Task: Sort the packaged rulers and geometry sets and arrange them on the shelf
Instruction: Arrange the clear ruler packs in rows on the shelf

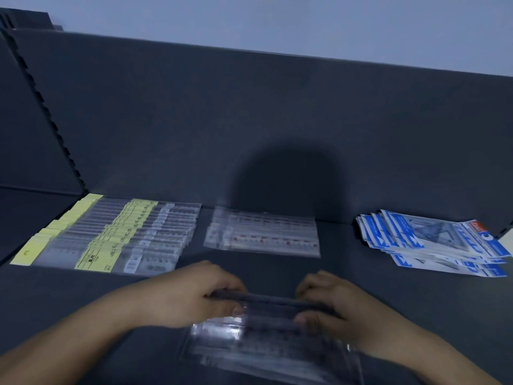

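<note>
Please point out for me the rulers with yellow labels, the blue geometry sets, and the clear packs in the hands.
rulers with yellow labels (97, 258): head view, front pack's yellow label.
blue geometry sets (433, 234): head view, top pack's front.
clear packs (266, 340): head view, middle of the plastic.

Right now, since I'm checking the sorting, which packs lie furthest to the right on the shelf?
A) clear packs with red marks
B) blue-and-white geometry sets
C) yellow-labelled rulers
B: the blue-and-white geometry sets lie fanned at the right end, the yellow-labelled rulers at the left, and the clear packs with red marks between them.
</note>
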{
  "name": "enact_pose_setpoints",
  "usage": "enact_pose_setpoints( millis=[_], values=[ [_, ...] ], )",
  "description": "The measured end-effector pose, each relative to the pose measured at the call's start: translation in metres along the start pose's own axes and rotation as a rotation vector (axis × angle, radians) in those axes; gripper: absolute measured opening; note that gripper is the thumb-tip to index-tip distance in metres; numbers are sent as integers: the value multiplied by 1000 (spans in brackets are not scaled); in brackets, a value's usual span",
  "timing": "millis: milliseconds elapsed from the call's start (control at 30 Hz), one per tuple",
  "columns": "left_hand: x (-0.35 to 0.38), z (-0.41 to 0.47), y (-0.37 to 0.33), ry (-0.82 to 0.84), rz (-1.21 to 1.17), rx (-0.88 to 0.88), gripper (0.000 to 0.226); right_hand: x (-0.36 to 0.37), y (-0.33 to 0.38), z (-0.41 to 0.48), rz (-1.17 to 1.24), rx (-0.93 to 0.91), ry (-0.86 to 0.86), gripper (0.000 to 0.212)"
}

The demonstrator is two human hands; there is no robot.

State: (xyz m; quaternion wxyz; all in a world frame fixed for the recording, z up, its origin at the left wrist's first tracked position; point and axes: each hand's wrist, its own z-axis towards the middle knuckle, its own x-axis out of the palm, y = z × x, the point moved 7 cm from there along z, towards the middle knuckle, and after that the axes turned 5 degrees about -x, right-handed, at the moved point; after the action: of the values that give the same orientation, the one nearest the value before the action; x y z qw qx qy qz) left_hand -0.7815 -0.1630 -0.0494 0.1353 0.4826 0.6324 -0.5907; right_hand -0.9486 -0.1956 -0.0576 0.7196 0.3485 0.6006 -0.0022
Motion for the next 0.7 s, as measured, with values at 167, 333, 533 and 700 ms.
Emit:
enact_pose_setpoints(
  millis=[167,333,533,700],
  values=[
    [-1,5,3,74,-148,-60,25,-8,-9,3,215,106,-8,26],
    [-9,6,6,77,-246,-72,23,-17,-7,4,482,191,64,9],
    [-26,3,2,11,-244,-55,13,-42,-26,-2,765,364,-115,23],
    [-24,19,4,28,-175,-129,18,-55,-24,15,642,281,-385,24]
  ],
)
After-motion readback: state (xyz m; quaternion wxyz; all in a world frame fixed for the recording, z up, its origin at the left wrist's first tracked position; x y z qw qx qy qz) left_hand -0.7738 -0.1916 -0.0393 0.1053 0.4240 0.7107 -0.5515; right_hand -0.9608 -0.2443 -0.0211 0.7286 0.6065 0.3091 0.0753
